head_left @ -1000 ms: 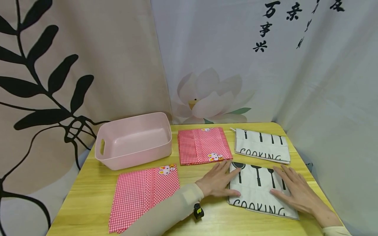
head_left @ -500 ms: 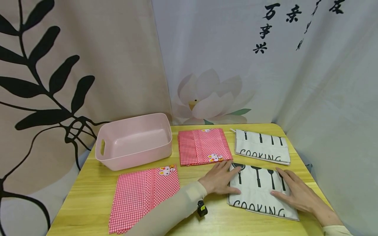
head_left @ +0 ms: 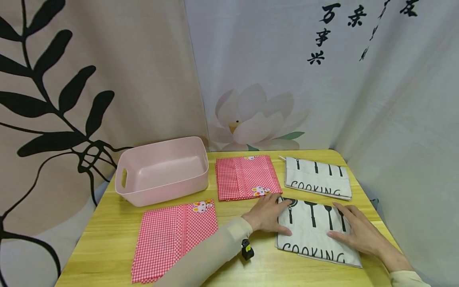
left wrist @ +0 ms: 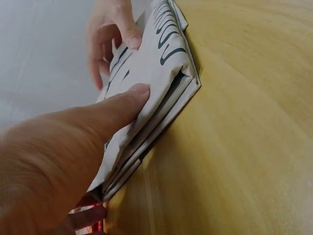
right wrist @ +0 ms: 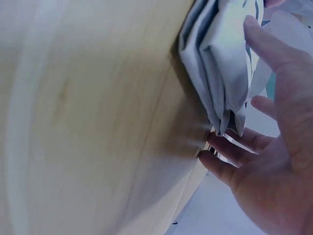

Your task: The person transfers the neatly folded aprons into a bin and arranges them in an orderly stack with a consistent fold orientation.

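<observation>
A folded white cloth (head_left: 312, 235), printed with black utensils and the word COOKING, lies on the table near the front right. My left hand (head_left: 267, 215) is at its left edge, thumb on the top layer and the other fingers reaching along the far left corner. At the right side, my right hand (head_left: 365, 235) has its thumb over the print, with its fingers bent loosely by the edge. The left wrist view shows stacked layers of the cloth (left wrist: 146, 112) beside the left thumb. In the right wrist view, the right fingertips (right wrist: 210, 159) meet the table beside the folds.
Behind lies another folded COOKING cloth (head_left: 317, 177). Red checked folded cloths with rabbit prints lie at the back middle (head_left: 247, 177) and front left (head_left: 172, 239). A pink plastic basket (head_left: 161, 195) stands at the back left of the wooden table (head_left: 272, 267), before hanging curtains.
The right fingers have drawn in from lying flatter on the cloth to bending around its right edge. The left hand has shifted slightly; the cloth stays in place.
</observation>
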Tool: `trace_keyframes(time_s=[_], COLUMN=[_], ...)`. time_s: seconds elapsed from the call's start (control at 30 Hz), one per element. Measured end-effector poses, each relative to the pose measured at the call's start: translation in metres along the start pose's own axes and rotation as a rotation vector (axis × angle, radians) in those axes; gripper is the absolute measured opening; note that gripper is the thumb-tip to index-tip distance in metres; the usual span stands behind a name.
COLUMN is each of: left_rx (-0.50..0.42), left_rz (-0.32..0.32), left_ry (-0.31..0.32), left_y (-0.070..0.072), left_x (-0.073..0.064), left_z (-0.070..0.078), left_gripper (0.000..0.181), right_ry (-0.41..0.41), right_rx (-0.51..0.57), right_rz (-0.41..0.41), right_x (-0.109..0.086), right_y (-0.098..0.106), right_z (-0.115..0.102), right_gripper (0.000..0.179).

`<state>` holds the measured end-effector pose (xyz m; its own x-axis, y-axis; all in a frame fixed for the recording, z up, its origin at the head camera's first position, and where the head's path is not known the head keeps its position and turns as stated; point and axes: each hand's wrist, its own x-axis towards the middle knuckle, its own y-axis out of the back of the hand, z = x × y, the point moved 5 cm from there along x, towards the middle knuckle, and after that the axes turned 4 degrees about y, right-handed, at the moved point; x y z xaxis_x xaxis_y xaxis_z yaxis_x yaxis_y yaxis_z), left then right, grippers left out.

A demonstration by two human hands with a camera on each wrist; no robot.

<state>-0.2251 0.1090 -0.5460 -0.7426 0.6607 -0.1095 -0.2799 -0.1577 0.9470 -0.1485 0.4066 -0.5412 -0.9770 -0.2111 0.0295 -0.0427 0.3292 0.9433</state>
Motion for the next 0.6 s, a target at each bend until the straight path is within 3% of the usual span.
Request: trace_keyframes(time_s=[0.27,0.43,0.6], left_rx=[-0.167,-0.288,-0.410], left_rz=[0.072,0.106,0.121], left_ry=[-0.013,-0.015,0.025], left_y=[0.005,0.008,0.006], left_x=[0.000,-0.001,0.000], left_z=[-0.002,-0.002,-0.006], left_gripper=[0.103,0.094,0.079], right_ry=[0.003,0.008,0.037], right_rx=[0.063,0.092,0.117], right_rz=[0.034,0.058,0.124], right_x=[0.002,0.004,0.005], right_y=[0.004,0.008,0.012], right_z=[-0.001,-0.003,-0.006], right_gripper=[0.112,0.101,0.080])
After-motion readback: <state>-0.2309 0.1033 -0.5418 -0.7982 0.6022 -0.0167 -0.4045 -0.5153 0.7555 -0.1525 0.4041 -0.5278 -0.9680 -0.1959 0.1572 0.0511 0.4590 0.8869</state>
